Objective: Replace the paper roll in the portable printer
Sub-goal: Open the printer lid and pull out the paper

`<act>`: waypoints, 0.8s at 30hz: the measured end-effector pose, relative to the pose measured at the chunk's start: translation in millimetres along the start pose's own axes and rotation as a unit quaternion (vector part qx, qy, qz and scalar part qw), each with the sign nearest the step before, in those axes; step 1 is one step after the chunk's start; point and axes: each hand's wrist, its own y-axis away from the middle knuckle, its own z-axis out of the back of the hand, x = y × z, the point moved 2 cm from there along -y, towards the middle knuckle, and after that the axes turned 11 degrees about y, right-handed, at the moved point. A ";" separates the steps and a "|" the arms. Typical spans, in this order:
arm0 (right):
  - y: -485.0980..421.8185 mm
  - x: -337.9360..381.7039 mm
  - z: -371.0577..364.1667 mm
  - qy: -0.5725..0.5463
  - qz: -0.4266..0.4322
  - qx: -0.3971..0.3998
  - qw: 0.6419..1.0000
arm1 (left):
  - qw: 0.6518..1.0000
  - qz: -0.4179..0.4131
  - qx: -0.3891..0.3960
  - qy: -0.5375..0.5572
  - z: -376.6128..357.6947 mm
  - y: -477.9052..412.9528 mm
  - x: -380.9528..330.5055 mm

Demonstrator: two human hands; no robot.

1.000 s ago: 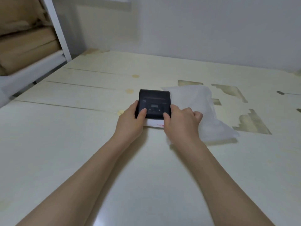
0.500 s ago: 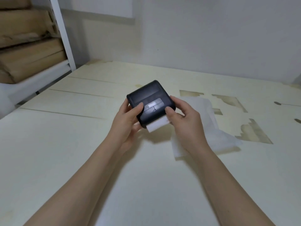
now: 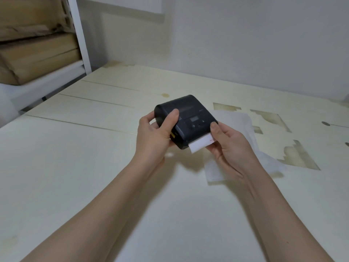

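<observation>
Lifted clear of the pale wooden desk (image 3: 94, 167), the small black hard-plastic portable printer (image 3: 186, 121) looks light and rigid, best gripped by its sides as the left hand (image 3: 153, 137) clasps its nine-o'clock edge and the right hand (image 3: 226, 146) pinches the five-o'clock corner beside the flimsy white paper strip (image 3: 201, 144).

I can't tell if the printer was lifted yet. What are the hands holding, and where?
Both hold the printer above the table: left hand at its left end, right hand at its right front corner.

A storeroom or back room, by the look of it: a pale worktop (image 3: 94, 167) with patches of peeled surface, bare white walls (image 3: 245, 44), and beyond its far left corner a white rack (image 3: 79, 40) stacked with brown-paper parcels (image 3: 35, 61).
</observation>
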 end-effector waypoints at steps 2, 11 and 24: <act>-1.0 1.5 1.8 0.017 0.015 -0.003 1.000 | 1.000 -0.005 0.004 0.012 -1.8 2.1 -1.5; 4.0 6.6 3.2 0.108 0.025 -0.063 0.992 | 1.000 -0.003 -0.002 0.013 -5.4 5.0 -1.4; 18.5 7.7 -8.7 0.548 0.018 -0.066 0.834 | 0.979 0.043 0.068 -0.185 21.8 -14.8 0.4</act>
